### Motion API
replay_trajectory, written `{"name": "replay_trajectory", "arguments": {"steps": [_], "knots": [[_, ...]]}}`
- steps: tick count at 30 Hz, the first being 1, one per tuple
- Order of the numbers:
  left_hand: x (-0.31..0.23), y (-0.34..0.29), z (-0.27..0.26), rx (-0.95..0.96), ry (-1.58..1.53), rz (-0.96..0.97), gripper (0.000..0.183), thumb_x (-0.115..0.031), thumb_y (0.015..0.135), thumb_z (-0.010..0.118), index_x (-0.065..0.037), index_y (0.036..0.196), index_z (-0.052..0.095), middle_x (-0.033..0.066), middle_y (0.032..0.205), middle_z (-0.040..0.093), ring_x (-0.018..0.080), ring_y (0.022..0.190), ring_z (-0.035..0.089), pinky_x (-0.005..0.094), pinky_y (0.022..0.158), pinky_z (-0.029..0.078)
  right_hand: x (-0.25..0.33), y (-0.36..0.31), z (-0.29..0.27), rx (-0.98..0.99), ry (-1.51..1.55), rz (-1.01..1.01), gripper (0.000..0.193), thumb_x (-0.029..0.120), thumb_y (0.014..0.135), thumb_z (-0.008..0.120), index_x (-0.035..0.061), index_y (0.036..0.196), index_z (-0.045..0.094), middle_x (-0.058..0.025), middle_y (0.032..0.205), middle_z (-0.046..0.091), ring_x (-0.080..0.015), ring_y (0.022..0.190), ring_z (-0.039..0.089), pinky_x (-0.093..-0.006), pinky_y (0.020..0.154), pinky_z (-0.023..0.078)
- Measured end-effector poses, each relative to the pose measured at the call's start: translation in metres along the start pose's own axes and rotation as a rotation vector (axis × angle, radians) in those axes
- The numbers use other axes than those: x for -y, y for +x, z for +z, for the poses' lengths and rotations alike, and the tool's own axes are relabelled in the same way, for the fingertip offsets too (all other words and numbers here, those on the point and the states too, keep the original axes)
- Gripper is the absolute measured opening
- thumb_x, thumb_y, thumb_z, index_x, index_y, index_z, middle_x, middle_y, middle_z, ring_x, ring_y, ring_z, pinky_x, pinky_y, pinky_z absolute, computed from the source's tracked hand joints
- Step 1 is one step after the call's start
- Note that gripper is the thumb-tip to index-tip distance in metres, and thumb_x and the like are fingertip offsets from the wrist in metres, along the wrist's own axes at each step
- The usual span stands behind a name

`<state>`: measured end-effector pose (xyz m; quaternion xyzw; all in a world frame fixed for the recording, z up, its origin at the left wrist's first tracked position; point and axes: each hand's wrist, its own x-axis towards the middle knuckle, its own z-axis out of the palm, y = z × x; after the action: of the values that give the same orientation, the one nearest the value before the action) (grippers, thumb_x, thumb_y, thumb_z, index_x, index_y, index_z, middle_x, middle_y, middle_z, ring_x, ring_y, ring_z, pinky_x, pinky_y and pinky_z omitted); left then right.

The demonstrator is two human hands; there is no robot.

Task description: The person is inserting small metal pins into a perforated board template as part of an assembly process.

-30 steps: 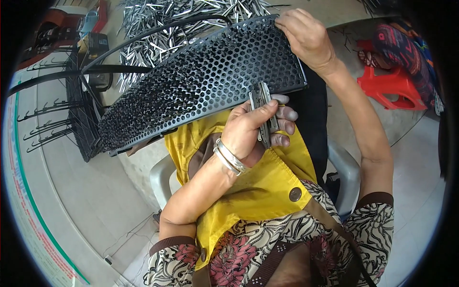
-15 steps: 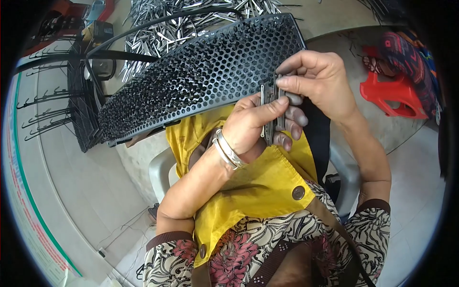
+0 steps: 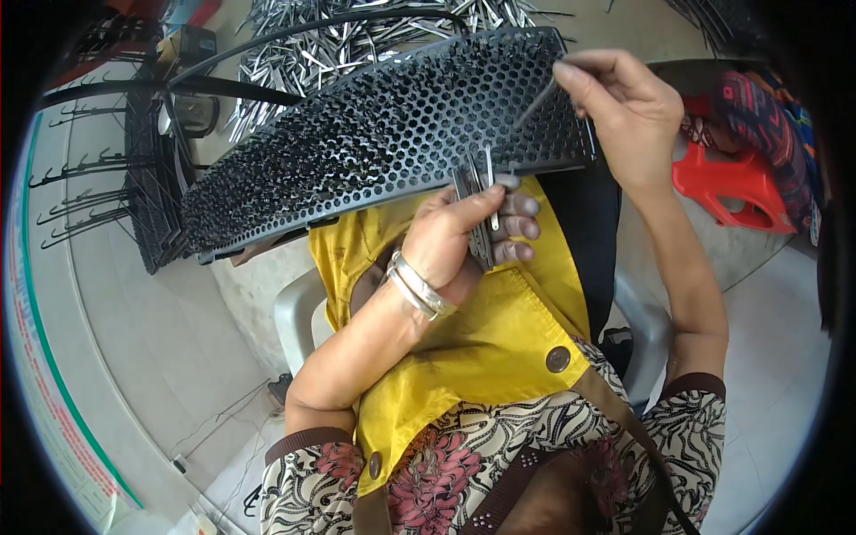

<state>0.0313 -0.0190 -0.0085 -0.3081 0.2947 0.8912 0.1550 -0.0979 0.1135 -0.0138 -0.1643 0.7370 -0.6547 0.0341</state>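
Note:
My left hand [image 3: 443,234] is closed around a small bundle of thin metal strips [image 3: 482,241], with the thumb pressed over them and their tips poking up past the fingers. Up and to the right, my right hand [image 3: 635,120] pinches a single thin metal strip [image 3: 535,105] between thumb and fingertips. That strip slants down to the left over the right end of a long black perforated panel [image 3: 374,198]. Small dark pieces stand crowded in the panel's holes on the left and middle, while many holes toward the right show open.
A heap of loose metal strips [image 3: 294,55] lies behind the panel, and a black curved bar [image 3: 312,24] arches over it. Wire hooks [image 3: 85,169] stick out at the left. A red plastic stool [image 3: 736,192] stands at the right. A yellow apron [image 3: 481,330] covers my lap.
My right hand has moved up and away from the left hand, drawing one metal strip with it. The left hand has shifted slightly left, still holding the bundle.

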Motion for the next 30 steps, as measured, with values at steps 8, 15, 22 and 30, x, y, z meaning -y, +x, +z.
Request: {"name": "replay_trajectory", "arguments": {"steps": [8, 15, 22, 30], "knots": [[0.004, -0.008, -0.004, -0.016, -0.075, -0.096, 0.021, -0.010, 0.088, 0.043, 0.002, 0.104, 0.046, 0.0166, 0.090, 0.059, 0.0237, 0.073, 0.061, 0.0355, 0.062, 0.051, -0.006, 0.033, 0.022, -0.175, -0.342, -0.711, 0.009, -0.002, 0.073, 0.064, -0.0018, 0.081, 0.060, -0.0059, 0.072, 0.060, -0.0101, 0.060, 0.055, -0.0204, 0.055, 0.044], [0.002, -0.005, -0.002, 0.007, -0.064, -0.087, 0.019, -0.010, 0.088, 0.043, 0.001, 0.103, 0.047, 0.0158, 0.088, 0.059, 0.0227, 0.072, 0.060, 0.0352, 0.060, 0.051, -0.032, 0.042, 0.026, 0.137, -0.649, -0.984, 0.014, -0.007, 0.064, 0.060, -0.0015, 0.077, 0.058, -0.0129, 0.077, 0.056, -0.0269, 0.070, 0.055, -0.0324, 0.060, 0.046], [-0.005, -0.005, 0.006, 0.032, -0.037, -0.053, 0.018, -0.011, 0.088, 0.044, -0.001, 0.101, 0.049, 0.0144, 0.086, 0.059, 0.0213, 0.070, 0.060, 0.0337, 0.058, 0.050, -0.003, 0.007, 0.021, 0.085, -0.574, -0.860, 0.013, -0.002, 0.069, 0.062, -0.0014, 0.081, 0.059, -0.0107, 0.076, 0.057, -0.0208, 0.066, 0.057, -0.0282, 0.058, 0.045], [-0.009, 0.004, 0.009, 0.129, -0.026, -0.054, 0.021, -0.011, 0.088, 0.044, 0.001, 0.104, 0.049, 0.0154, 0.089, 0.060, 0.0231, 0.072, 0.060, 0.0335, 0.058, 0.050, 0.011, -0.011, 0.005, 0.300, 0.051, 0.089, 0.010, 0.001, 0.075, 0.063, -0.0008, 0.084, 0.061, 0.0018, 0.062, 0.056, -0.0009, 0.052, 0.047, -0.0139, 0.046, 0.037]]}}
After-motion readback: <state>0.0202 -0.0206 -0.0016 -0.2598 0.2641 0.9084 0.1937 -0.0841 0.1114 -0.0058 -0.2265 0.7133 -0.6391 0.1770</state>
